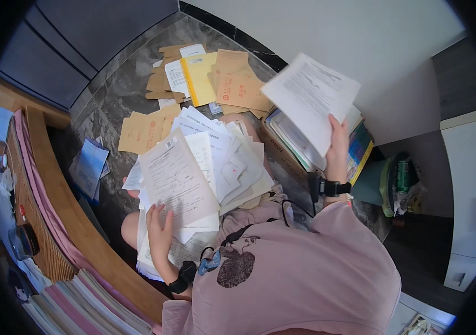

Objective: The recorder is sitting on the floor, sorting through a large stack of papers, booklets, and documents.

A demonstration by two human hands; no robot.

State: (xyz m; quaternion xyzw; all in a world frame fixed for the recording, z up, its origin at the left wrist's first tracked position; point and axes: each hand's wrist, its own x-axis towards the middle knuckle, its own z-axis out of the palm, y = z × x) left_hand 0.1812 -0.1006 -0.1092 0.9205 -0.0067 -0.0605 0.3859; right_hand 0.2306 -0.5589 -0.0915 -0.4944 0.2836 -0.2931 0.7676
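Note:
My right hand grips a stack of white printed sheets by its lower right edge, holding it up over a cardboard box packed with papers and booklets. My left hand lies with its fingers apart on the lower edge of a printed sheet. That sheet tops a loose heap of papers spread over my lap and legs. Beyond the heap, brown paper envelopes and a yellow spiral-bound notebook rest on the floor.
On the left runs a wooden bed frame with a woven mat. Blue and white leaflets lie on the floor beside it. A lined bin with a green can in it stands right of the box, near a white cabinet.

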